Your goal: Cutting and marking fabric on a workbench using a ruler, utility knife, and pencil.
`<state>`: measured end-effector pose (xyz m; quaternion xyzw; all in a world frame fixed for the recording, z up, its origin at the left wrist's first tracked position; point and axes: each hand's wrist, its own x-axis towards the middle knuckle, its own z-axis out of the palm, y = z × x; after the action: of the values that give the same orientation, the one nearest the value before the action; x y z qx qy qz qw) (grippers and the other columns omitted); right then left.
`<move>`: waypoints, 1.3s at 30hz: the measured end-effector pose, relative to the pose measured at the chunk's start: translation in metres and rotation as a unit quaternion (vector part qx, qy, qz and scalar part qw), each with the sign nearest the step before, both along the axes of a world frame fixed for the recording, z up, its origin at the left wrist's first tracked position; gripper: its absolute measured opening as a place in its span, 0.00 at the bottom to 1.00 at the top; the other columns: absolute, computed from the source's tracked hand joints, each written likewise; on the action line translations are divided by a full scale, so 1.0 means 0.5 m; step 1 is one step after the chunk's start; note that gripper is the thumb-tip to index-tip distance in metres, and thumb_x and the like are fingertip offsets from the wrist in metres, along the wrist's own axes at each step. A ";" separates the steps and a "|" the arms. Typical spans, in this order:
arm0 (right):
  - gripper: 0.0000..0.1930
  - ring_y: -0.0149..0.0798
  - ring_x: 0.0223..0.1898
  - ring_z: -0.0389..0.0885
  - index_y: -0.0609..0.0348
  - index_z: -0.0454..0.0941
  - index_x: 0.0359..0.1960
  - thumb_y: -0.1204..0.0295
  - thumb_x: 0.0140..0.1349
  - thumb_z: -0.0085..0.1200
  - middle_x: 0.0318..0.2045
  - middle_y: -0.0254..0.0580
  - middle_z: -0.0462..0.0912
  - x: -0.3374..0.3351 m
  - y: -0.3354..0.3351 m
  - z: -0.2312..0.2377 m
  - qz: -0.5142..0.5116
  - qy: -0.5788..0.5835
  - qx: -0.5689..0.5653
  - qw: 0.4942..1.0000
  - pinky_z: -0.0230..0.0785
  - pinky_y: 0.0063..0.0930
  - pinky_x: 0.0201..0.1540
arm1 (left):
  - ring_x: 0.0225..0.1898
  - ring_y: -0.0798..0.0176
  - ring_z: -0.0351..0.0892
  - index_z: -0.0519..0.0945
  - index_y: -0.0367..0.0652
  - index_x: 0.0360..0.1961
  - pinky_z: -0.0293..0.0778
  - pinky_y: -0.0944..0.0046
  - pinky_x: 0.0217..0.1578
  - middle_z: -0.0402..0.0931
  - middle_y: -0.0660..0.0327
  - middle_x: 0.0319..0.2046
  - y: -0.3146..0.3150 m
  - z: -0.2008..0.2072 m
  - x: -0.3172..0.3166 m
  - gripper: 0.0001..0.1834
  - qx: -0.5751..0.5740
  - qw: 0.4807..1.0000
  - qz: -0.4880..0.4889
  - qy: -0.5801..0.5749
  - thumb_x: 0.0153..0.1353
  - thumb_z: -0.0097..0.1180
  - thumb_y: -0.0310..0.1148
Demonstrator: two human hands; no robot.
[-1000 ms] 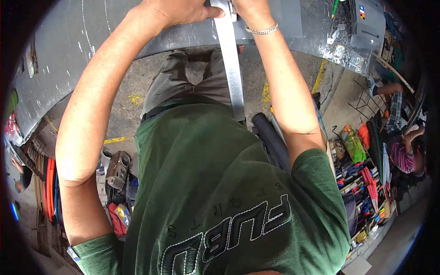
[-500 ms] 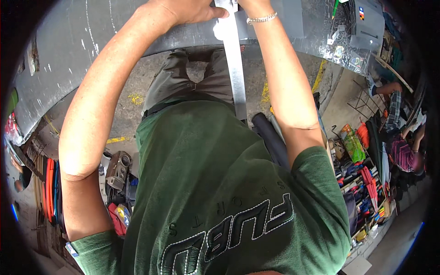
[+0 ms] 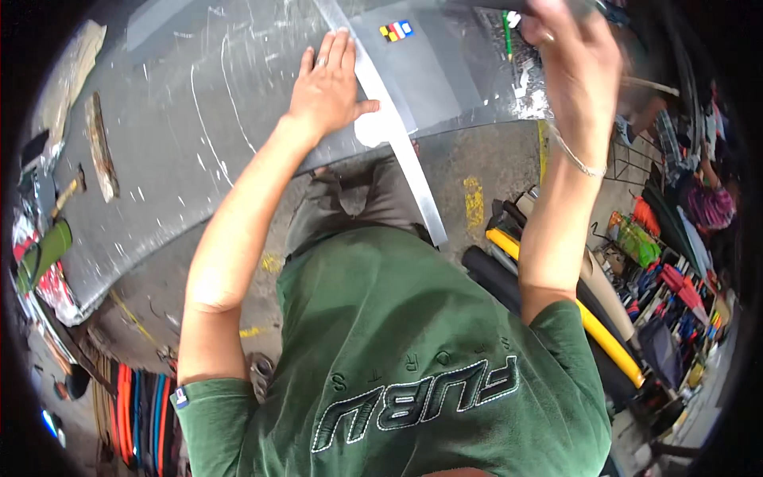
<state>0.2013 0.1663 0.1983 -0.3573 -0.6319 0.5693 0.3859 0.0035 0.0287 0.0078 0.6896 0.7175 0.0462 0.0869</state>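
Observation:
My left hand (image 3: 326, 91) lies flat on the dark work table (image 3: 262, 87), fingers stretched out, the thumb apart and reaching to the edge of a long metal ruler (image 3: 389, 119). The ruler crosses a smooth grey sheet (image 3: 445, 75), and its near end juts past the table edge toward my shirt. On the sheet is a small coloured sticker (image 3: 396, 31). Raised at the upper right, my right hand (image 3: 576, 63) is blurred. Its fingers look curled about a dark thing I cannot make out. A green pencil (image 3: 508, 36) lies left of this hand.
A wooden stick (image 3: 102, 147) and a hammer (image 3: 70, 191) lie at the table's left. Rolls of material, one yellow (image 3: 608, 342), stand below my right arm. Coloured rolls (image 3: 135, 413) are at lower left. Another person (image 3: 710, 203) is at far right.
My right hand has left the ruler and risen to the right. My left hand now lies flat along the ruler. The view has shifted, showing more of the table.

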 end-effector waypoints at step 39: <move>0.19 0.32 0.25 0.71 0.63 0.81 0.33 0.56 0.66 0.66 0.21 0.49 0.77 0.265 -0.366 -0.343 -0.191 -0.364 -0.022 0.912 0.69 0.31 0.34 | 0.73 0.43 0.62 0.72 0.40 0.65 0.61 0.41 0.68 0.66 0.46 0.68 -0.166 0.120 0.037 0.32 -0.100 0.988 0.088 -0.076 0.66 0.60 0.49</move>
<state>0.3338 -0.0168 0.0269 -0.6615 -0.6359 0.3291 0.2230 0.0218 -0.0542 0.0676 0.6060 0.7677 0.0343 0.2055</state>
